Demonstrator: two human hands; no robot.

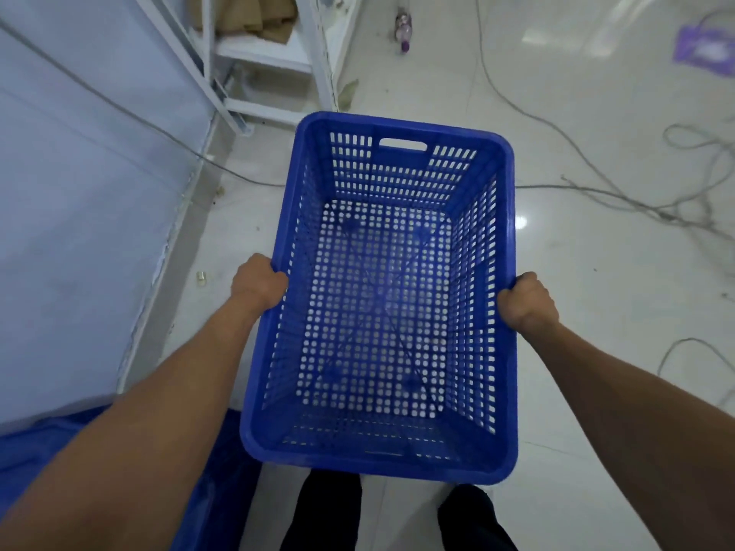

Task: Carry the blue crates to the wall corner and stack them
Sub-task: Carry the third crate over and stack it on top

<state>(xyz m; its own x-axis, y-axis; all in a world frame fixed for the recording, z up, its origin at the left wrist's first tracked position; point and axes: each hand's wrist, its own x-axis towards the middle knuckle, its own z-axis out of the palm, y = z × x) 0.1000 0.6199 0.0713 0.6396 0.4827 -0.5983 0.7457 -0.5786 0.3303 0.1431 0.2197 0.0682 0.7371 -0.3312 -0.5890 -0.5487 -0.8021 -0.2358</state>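
Note:
An empty blue perforated crate (pixel 401 129) hangs in the air in front of me, above the pale tiled floor, long side pointing away. My left hand (pixel 256 282) is clenched on its left rim and my right hand (pixel 527 300) on its right rim. A handle slot shows in the far end wall. Another blue crate (pixel 222 471) is partly visible at the bottom left, mostly hidden behind my left forearm.
A pale wall (pixel 79 192) runs along the left. A white metal shelf rack (pixel 278 61) with cardboard stands ahead on the left. Loose cables (pixel 620 196) trail over the floor to the right. A bottle (pixel 403 29) and a purple bag (pixel 704 49) lie far ahead.

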